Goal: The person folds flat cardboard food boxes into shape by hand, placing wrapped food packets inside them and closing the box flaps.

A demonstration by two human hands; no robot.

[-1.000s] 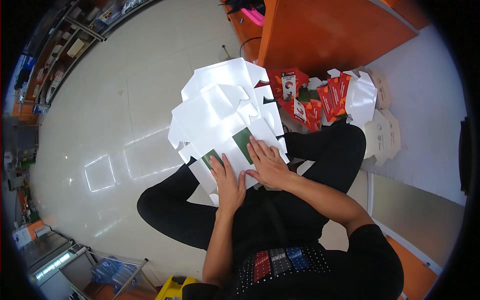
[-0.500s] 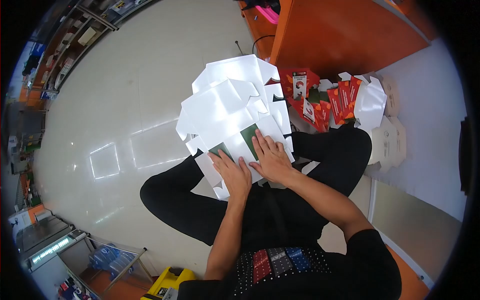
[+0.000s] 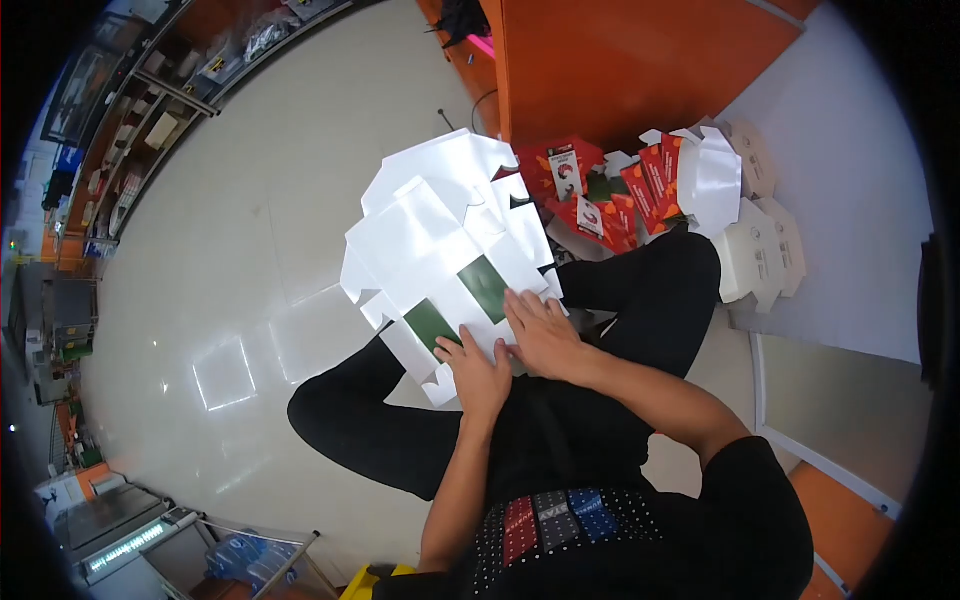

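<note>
Flat white die-cut box blanks [image 3: 420, 235] lie stacked across my lap, the top one with its plain side up. Two dark green rectangles, one on the left [image 3: 431, 328] and one on the right [image 3: 484, 289], show on the near part of the blank. My left hand [image 3: 480, 375] rests on the near edge by the left rectangle, fingers stretched out. My right hand [image 3: 543, 338] lies flat on the card just below the right rectangle, its fingers extended. The two thumbs are close together between the rectangles.
Red printed boxes [image 3: 655, 185] are heaped on the floor at the right, beside folded white boxes [image 3: 750, 255]. An orange panel [image 3: 620, 70] stands behind them. Shelving [image 3: 165, 90] runs along the far left, and water bottles [image 3: 245, 560] sit on a rack at lower left.
Both hands have slid toward my body, uncovering more of the green rectangles. The camera view has also shifted and turned slightly.
</note>
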